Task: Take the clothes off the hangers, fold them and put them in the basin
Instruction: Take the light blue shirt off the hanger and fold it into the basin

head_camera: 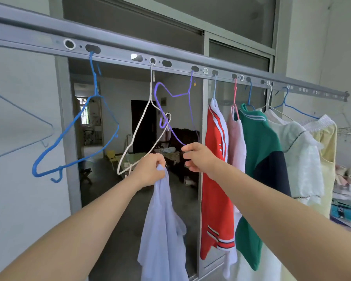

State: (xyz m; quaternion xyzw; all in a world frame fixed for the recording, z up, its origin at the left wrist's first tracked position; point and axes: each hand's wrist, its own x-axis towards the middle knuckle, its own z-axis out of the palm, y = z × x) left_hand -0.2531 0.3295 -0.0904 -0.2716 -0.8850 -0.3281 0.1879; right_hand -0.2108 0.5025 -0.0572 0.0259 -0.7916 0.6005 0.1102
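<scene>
**rack_watcher:** What was the feed showing when you paused it?

**me:** Nearest to the camera I had the lilac shirt (162, 230), off its hanger and hanging limp in front of the doorway. The left hand (150, 171) was clenched round its bunched-up top. The right hand (199, 157) was just beside it, fingers curled, pinching the bottom end of the purple hanger (179, 94).

**rack_watcher:** And that hanger was bare?

**me:** Yep, bare and twisted sideways, with its hook through a slot in the grey rail (114, 52). A bare white hanger (137, 128) hung right next to it. Its lower bar ran behind the left hand, and I couldn't tell if they touched. Further left I saw a blue hanger (95, 82) and a pale blue hanger (18, 108), both bare too. To the right, the rest was on hangers along the rail. First came a red jacket (215, 179) and a pink top (237, 138). After those came a green and navy top (259, 149), a white blouse (298, 151) and a yellow top (326, 151) at the far end.
</scene>
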